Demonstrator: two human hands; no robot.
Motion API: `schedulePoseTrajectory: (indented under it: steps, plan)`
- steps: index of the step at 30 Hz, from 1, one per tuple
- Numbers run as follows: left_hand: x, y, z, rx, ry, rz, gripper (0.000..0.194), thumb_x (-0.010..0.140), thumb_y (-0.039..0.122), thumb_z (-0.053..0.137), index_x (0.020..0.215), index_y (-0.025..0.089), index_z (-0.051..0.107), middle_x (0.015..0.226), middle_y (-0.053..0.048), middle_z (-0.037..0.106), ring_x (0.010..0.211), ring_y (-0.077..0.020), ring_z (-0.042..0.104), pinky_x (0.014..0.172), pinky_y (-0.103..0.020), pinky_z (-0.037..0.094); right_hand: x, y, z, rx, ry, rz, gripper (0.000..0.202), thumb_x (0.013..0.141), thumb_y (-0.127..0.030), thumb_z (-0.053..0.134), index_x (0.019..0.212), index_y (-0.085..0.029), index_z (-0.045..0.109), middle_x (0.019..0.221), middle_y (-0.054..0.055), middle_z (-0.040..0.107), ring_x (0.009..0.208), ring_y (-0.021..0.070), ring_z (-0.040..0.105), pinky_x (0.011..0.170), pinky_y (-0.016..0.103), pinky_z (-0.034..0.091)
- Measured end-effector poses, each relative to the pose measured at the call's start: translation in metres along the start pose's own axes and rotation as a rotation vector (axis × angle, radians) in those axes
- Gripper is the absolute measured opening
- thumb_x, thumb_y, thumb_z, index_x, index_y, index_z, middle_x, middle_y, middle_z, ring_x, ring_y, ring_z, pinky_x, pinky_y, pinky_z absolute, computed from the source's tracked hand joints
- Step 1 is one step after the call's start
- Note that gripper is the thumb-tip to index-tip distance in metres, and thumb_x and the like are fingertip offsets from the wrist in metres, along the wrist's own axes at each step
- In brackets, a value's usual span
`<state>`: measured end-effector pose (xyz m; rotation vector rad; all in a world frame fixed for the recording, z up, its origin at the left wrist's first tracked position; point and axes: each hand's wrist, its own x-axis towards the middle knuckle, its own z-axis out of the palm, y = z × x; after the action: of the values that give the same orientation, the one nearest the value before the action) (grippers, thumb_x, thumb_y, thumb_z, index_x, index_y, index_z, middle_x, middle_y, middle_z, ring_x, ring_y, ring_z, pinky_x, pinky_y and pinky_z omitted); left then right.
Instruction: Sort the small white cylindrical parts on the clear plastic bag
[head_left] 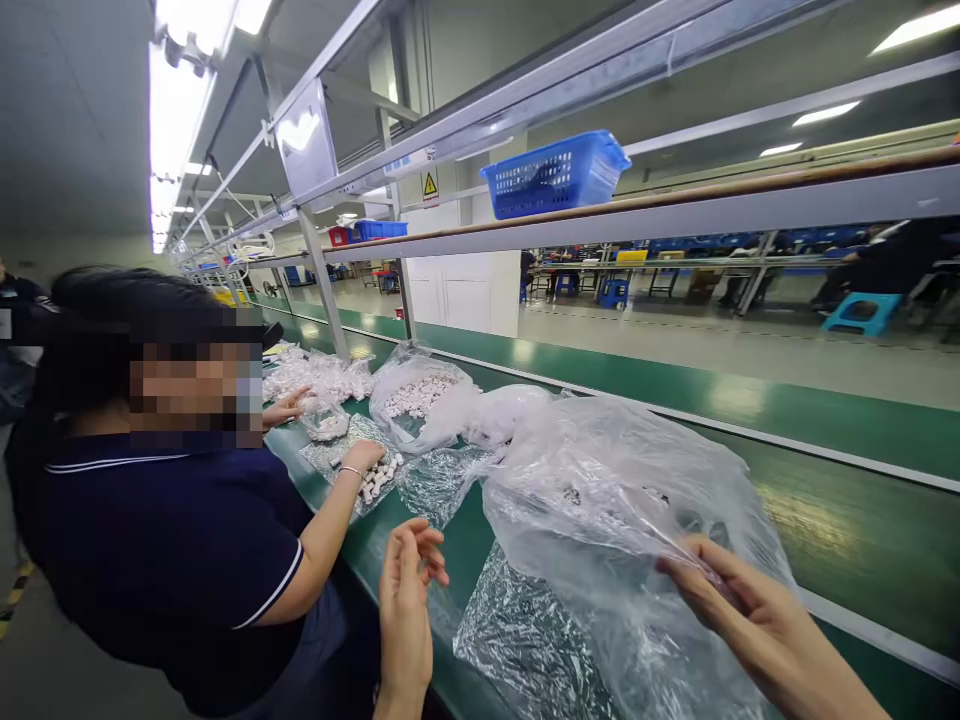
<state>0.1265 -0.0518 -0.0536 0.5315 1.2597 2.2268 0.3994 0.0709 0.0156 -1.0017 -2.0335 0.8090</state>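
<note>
The room was a long factory hall under strip lights, with a metal frame and an upper shelf (675, 205) running over the line; a blue basket (556, 172) sat on that shelf, and stools and benches stood beyond a pale floor on the far side. The green bench (825, 520) ran away from the camera to the left. A co-worker in a dark polo shirt (165, 560) sat close on the left, one hand (365, 456) resting on a small heap of white parts (377, 477), the other hand (289, 407) by a small bag farther along. Beyond lay an open bag of white parts (420, 400) and further filled bags. Nearest the camera a large clear plastic bag (600, 500) stood crumpled on the bench on top of a crinkled plastic sheet (517, 640); a few small pieces showed dimly through it, kind not legible. The right hand (739, 600) reached in from lower right, forearm angled up-left, fingers pinched on the near edge of the large bag. The left hand (409, 590) was raised upright at the bench's near edge, just left of the sheet, fingers loosely curled, clear of the bag and holding nothing visible. The hands were well apart.
</note>
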Motion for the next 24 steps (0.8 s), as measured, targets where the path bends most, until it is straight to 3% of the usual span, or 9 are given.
schedulePoseTrajectory:
  steps: [1, 3, 7, 10, 13, 15, 17, 20, 24]
  plan:
    - [0.002, 0.001, -0.002, 0.066, -0.034, 0.034, 0.042, 0.092, 0.056, 0.055, 0.112, 0.019, 0.060, 0.103, -0.007, 0.066, 0.085, -0.0149, 0.063, 0.071, -0.023, 0.054, 0.000, -0.001, 0.002, -0.005, -0.050, -0.006, 0.041, 0.091, -0.059, 0.052, 0.075, -0.022, 0.060, 0.066, 0.000, 0.051, 0.056, 0.0141, 0.045, 0.048, 0.021, 0.040]
    - [0.005, 0.006, -0.003, 0.193, -0.166, 0.095, 0.050, 0.093, 0.058, 0.051, 0.125, 0.021, 0.056, 0.129, -0.012, 0.060, 0.114, -0.0228, 0.059, 0.097, -0.033, 0.049, -0.002, -0.006, 0.008, -0.013, -0.187, -0.045, 0.039, 0.093, -0.056, 0.050, 0.077, -0.023, 0.060, 0.067, 0.001, 0.053, 0.058, 0.0152, 0.047, 0.050, 0.022, 0.041]
    - [0.019, 0.019, 0.002, 0.380, -0.481, 0.098, 0.064, 0.088, 0.062, 0.056, 0.139, 0.024, 0.050, 0.149, -0.013, 0.045, 0.137, -0.0309, 0.042, 0.112, -0.041, 0.035, -0.010, -0.020, 0.025, -0.068, -0.317, -0.149, 0.030, 0.094, -0.049, 0.052, 0.082, -0.026, 0.065, 0.071, 0.003, 0.062, 0.062, 0.0180, 0.055, 0.055, 0.024, 0.046]
    - [0.033, 0.025, 0.009, 0.379, -0.687, 0.003, 0.075, 0.082, 0.064, 0.062, 0.143, 0.023, 0.047, 0.145, -0.016, 0.049, 0.137, -0.0321, 0.042, 0.109, -0.041, 0.039, -0.019, -0.029, 0.036, -0.100, -0.364, -0.195, 0.022, 0.092, -0.046, 0.056, 0.087, -0.028, 0.069, 0.077, 0.003, 0.067, 0.065, 0.0192, 0.060, 0.061, 0.025, 0.051]
    - [0.043, 0.028, 0.013, 0.326, -0.835, -0.114, 0.055, 0.081, 0.058, 0.068, 0.118, 0.018, 0.064, 0.103, -0.012, 0.070, 0.101, -0.0241, 0.066, 0.089, -0.032, 0.051, -0.023, -0.030, 0.040, -0.129, -0.392, -0.207, 0.017, 0.090, -0.044, 0.061, 0.090, -0.030, 0.071, 0.077, 0.002, 0.069, 0.065, 0.0191, 0.061, 0.061, 0.025, 0.052]
    - [0.048, 0.026, 0.011, 0.302, -0.782, -0.134, 0.039, 0.083, 0.054, 0.068, 0.090, 0.016, 0.065, 0.068, -0.002, 0.063, 0.063, -0.0136, 0.062, 0.063, -0.023, 0.052, -0.020, -0.021, 0.038, -0.164, -0.384, -0.162, 0.017, 0.088, -0.044, 0.064, 0.094, -0.030, 0.071, 0.075, 0.001, 0.068, 0.061, 0.0186, 0.060, 0.058, 0.026, 0.049]
    - [0.052, 0.025, 0.005, 0.293, -0.633, -0.116, 0.037, 0.084, 0.052, 0.067, 0.079, 0.017, 0.058, 0.052, 0.006, 0.048, 0.041, -0.0065, 0.045, 0.042, -0.016, 0.040, -0.015, -0.006, 0.030, -0.208, -0.373, -0.082, 0.019, 0.088, -0.046, 0.064, 0.093, -0.029, 0.070, 0.069, 0.000, 0.066, 0.056, 0.0173, 0.057, 0.052, 0.025, 0.045]
    - [0.055, 0.023, -0.004, 0.269, -0.445, -0.063, 0.037, 0.083, 0.053, 0.068, 0.083, 0.018, 0.058, 0.049, 0.010, 0.039, 0.036, -0.0030, 0.030, 0.033, -0.012, 0.028, -0.011, 0.020, 0.012, -0.212, -0.341, 0.035, 0.027, 0.089, -0.050, 0.061, 0.080, -0.025, 0.066, 0.064, 0.000, 0.059, 0.055, 0.0155, 0.051, 0.049, 0.025, 0.038]
    - [0.051, 0.020, -0.006, 0.211, -0.371, -0.080, 0.042, 0.083, 0.057, 0.067, 0.096, 0.017, 0.064, 0.053, 0.009, 0.044, 0.037, -0.0026, 0.031, 0.031, -0.010, 0.026, -0.025, 0.036, -0.008, 0.011, -0.121, 0.152, 0.032, 0.090, -0.053, 0.060, 0.081, -0.022, 0.062, 0.071, 0.000, 0.055, 0.063, 0.0151, 0.048, 0.055, 0.025, 0.040]
